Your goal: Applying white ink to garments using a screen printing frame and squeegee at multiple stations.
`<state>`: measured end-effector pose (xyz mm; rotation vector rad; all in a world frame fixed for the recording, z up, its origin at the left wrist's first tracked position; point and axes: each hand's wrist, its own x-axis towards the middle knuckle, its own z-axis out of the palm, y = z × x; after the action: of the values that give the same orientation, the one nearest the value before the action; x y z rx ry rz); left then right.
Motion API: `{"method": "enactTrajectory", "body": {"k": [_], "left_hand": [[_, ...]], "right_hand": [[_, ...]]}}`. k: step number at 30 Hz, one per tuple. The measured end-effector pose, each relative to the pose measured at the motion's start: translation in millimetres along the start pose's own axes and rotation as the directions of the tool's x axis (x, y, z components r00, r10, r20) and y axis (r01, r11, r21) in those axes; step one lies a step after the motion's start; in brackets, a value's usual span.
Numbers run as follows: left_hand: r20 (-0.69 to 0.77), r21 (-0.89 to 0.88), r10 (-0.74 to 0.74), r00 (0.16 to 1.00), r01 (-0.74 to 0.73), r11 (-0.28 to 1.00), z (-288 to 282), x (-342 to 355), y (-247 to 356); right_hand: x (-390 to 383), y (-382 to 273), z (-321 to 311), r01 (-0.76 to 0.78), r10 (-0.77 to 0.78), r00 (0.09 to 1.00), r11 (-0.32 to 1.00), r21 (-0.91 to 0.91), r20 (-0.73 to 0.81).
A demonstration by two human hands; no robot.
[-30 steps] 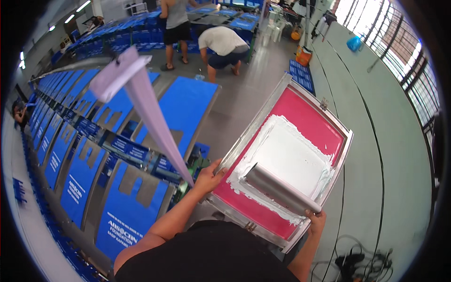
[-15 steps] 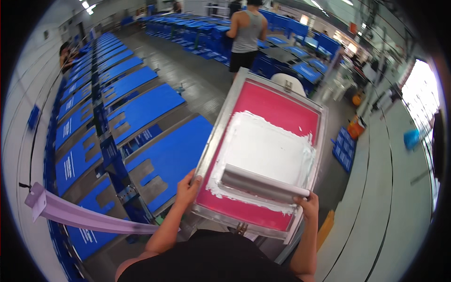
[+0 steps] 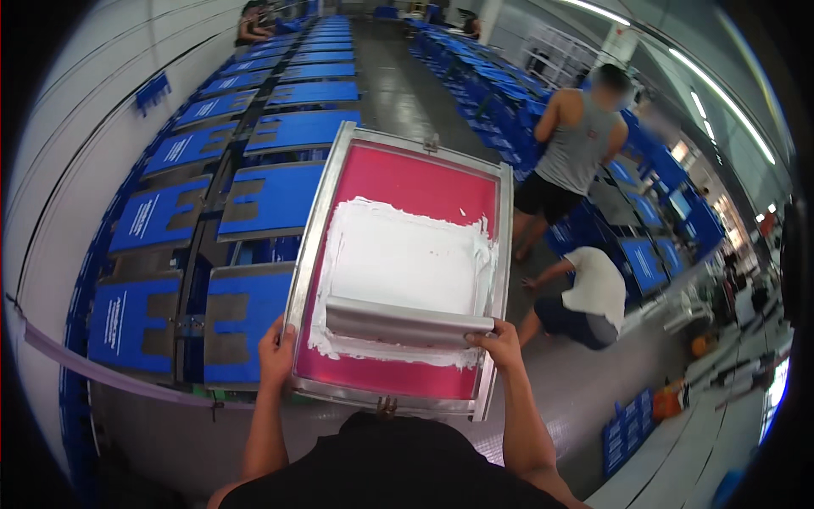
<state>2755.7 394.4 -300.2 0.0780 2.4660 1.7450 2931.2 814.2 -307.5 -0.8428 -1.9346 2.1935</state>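
Observation:
In front of my body I hold a screen-printing frame (image 3: 309, 263) with metal sides and a red-pink mesh (image 3: 415, 182). White ink (image 3: 394, 263) covers the middle of the mesh in a thick, rough-edged patch. A metal squeegee (image 3: 407, 322) lies across the lower part of the ink. My left hand (image 3: 275, 349) is closed around the frame's left side near its lower corner. At the opposite side, my right hand (image 3: 498, 343) grips the frame, its thumb against the squeegee's right end. The fingers under the frame are hidden.
Long print tables with blue cut fabric pieces (image 3: 270, 199) run away on the left. A lilac strip (image 3: 127, 373) stretches across the lower left. To the right, one person (image 3: 581, 140) stands and another crouches (image 3: 593, 297). A blue crate (image 3: 627, 431) is on the floor.
My view has turned left, so the tables stand straighter and the standing person appears farther right. The crouching person now shows beside the frame. Both hands keep their grip; the squeegee stays on the ink.

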Motion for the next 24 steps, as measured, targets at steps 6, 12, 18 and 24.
{"method": "enactTrajectory", "body": {"k": [6, 12, 18, 24], "left_hand": [[-0.356, 0.120, -0.010, 0.934, 0.057, 0.991, 68, -14, -85], [-0.738, -0.044, -0.144, 0.659, 0.166, 0.985, 165, -95, -142], [-0.893, -0.191, -0.287, 0.348, 0.284, 0.939, 233, -131, -169], [-0.905, -0.328, -0.397, 0.151, 0.347, 0.879, 274, -134, -194]], "right_hand": [[176, 81, -1, 0.051, -0.040, 0.935, 0.998, -0.022, 0.351], [322, 108, 29, 0.198, -0.010, 0.697, 0.964, -0.179, 0.717], [393, 105, 116, 0.265, 0.025, 0.368, 0.955, -0.131, 0.929], [409, 105, 183, 0.368, 0.103, 0.210, 0.913, -0.176, 0.972]]}}
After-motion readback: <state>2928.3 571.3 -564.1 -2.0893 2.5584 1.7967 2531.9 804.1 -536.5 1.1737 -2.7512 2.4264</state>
